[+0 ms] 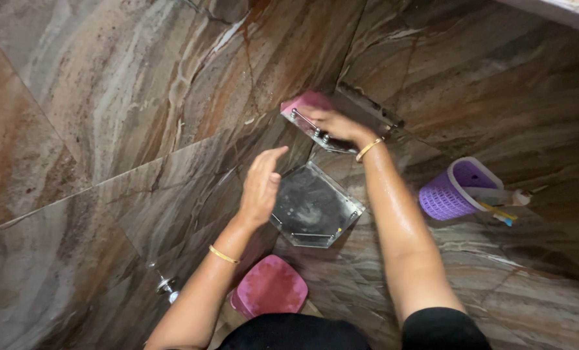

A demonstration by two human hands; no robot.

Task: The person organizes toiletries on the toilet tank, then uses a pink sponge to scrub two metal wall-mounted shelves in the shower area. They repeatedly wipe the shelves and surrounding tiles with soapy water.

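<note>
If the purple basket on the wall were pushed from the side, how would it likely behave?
The purple basket looks like thin perforated plastic, so it is probably light and would flex a little. It hangs tilted with toothbrushes sticking out, so a push might swing it or spill them. The tiled wall looks wet, so surfaces may be slippery.

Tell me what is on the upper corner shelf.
On the upper corner shelf lies a pink block, and the right hand rests there too. The hand covers the shelf's middle, so anything beneath it is hidden.

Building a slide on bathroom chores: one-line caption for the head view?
Right hand on upper corner shelf, left hand beside lower glass shelf.
</note>
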